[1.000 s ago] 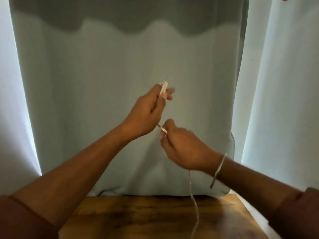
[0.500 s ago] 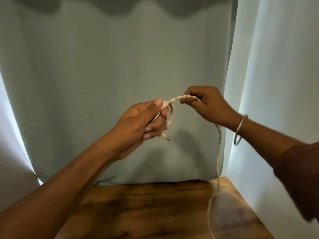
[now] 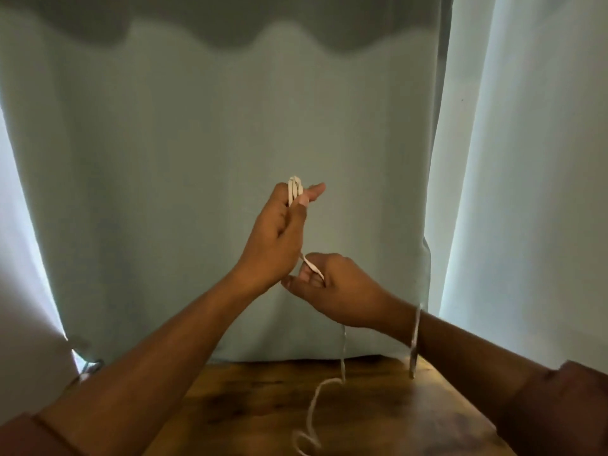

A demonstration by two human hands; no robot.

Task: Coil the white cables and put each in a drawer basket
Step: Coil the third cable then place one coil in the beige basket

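- Since half a second ago the right hand (image 3: 342,289) has dropped from up beside the left to below it, drawing a fresh run of white cable (image 3: 312,267) down; one more loop is being laid, and the coil is not yet finished.
- At the far left, pale wall and a bright gap edge the green curtain (image 3: 197,192), which hangs as the backdrop well behind both hands.
- The left hand (image 3: 278,240) is raised, fingers curled shut around the gathered cable loops (image 3: 293,187), whose tops stick out above the fist; the forefinger points out past them.
- Just below and right, the right hand's thumb and fingers pinch the cable where it leaves the left fist; a metal bangle (image 3: 415,337) sits on that wrist.
- From under the right hand the loose tail (image 3: 343,353) hangs to the wooden table (image 3: 411,406) and curls there, so a good length remains to wind.
- No drawer basket is in view; nothing obstructs the winding, though the tail could snag on the table edge.
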